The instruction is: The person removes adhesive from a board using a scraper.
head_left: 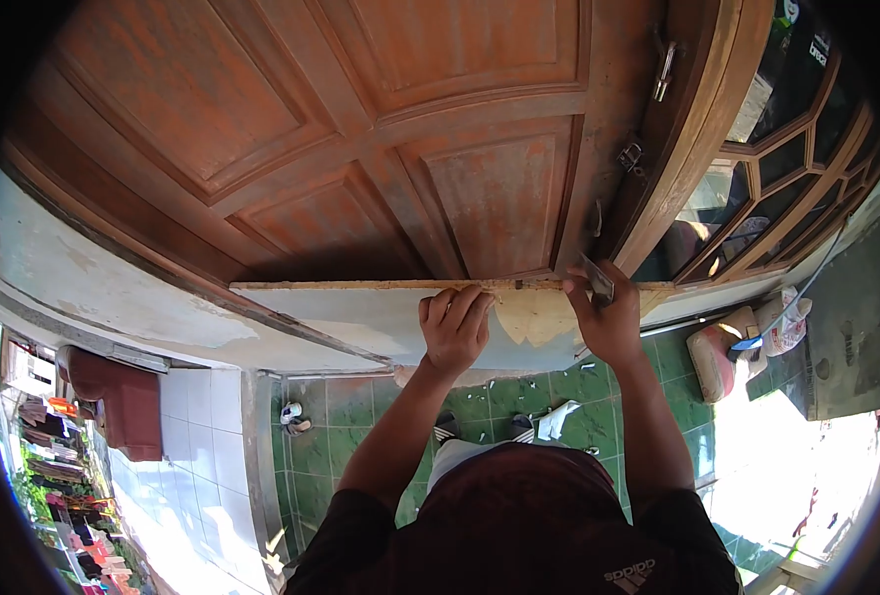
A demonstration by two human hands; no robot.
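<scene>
A pale painted board [361, 309] with a bare yellowish patch stands across the lower part of a brown wooden door. My left hand [457, 332] is closed over its top edge, fingers curled onto the rim. To the right, my right hand [607, 315] grips a flat metal blade [597, 278] at the same edge, close to the door frame. The blade is smeared by motion, and its handle is hidden in the hand.
The panelled door [500, 198] rises ahead, with a metal handle [666, 71] at right. White scraps lie on green floor tiles [346, 407], near a white cloth-like piece [557, 420]. Sacks [723, 352] stand right; a brown-covered object [113, 402] is at left.
</scene>
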